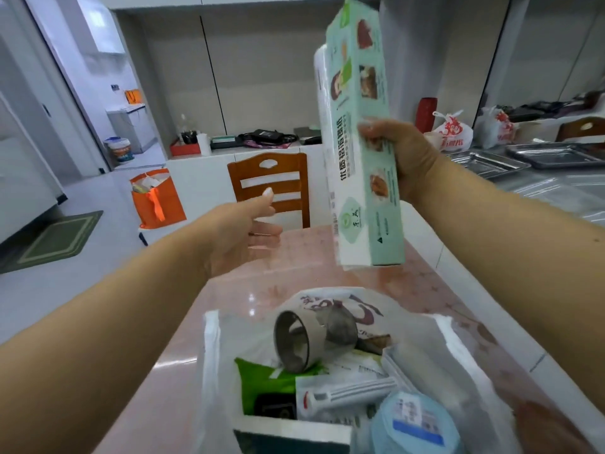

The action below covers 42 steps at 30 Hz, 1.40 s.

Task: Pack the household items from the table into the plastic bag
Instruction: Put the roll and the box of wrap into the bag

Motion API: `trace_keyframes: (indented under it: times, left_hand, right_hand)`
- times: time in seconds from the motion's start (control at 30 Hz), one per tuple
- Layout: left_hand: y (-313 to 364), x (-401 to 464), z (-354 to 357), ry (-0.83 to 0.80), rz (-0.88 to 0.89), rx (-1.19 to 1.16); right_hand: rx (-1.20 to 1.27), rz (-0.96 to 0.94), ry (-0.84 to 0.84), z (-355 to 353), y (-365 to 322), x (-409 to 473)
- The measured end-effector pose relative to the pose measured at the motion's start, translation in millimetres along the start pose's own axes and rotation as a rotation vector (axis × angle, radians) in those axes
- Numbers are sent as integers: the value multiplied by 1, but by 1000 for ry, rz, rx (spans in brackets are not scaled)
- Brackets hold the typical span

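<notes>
Right hand point(397, 155) grip wrapped round long foil box point(358, 139), held upright above open plastic bag point(458, 348) on bench point(229, 309), likely for end-first drop; left hand point(242, 224) spread, empty, beyond bag, seemingly ready to steady it

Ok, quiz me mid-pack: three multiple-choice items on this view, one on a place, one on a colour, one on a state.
1. Where is the metal cup?
A. in the plastic bag
B. on the chair
C. on a tray

2. What colour is the floor bag?
A. blue
B. orange
C. black

3. What is the left hand doing?
A. gripping the box
B. holding the cup
C. open, holding nothing

A: cup lies among the bagged items.
B: plainly orange.
C: fingers straight; the right hand grips the box.
</notes>
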<state>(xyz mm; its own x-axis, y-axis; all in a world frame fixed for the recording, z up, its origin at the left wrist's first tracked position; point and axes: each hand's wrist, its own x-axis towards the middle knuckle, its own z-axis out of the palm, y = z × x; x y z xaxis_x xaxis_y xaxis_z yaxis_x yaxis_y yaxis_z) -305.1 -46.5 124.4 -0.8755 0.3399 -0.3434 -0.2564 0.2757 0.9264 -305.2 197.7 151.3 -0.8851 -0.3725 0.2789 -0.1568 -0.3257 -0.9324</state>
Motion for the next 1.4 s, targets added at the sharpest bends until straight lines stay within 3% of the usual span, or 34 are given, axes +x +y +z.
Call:
trace_keyframes:
  times: [0.1, 0.23, 0.47, 0.57, 0.63, 0.77, 0.87, 1.0, 1.13, 1.4]
  left_hand:
    - [-2, -40, -4, 120, -25, 211]
    - [-19, -85, 4, 291, 13, 475]
    - [-51, -144, 10, 457, -9, 579]
    - [-63, -152, 20, 443, -20, 594]
    - [-72, -148, 22, 414, -7, 450]
    - [-76, -146, 15, 347, 4, -353]
    - [-80, -152, 6, 205, 11, -696]
    - [-92, -153, -7, 124, 31, -906]
    - [-97, -157, -18, 96, 6, -1072]
    - [-95, -156, -23, 148, -4, -1041]
  right_hand:
    - [110, -117, -52, 32, -18, -19]
    - [16, -83, -79, 77, -16, -57]
    - [-352, -53, 117, 113, 22, -95]
    - [-443, -64, 152, 124, 26, -108]
    - [-510, -97, 158, 132, 28, -114]
    - [-722, -83, 128, 142, 40, -116]
    - [-927, 14, 51, 138, 48, -121]
    - [-1159, 132, -36, 131, 57, -132]
    - [-1129, 233, -109, 131, 57, -125]
    - [-1098, 286, -161, 127, 47, -114]
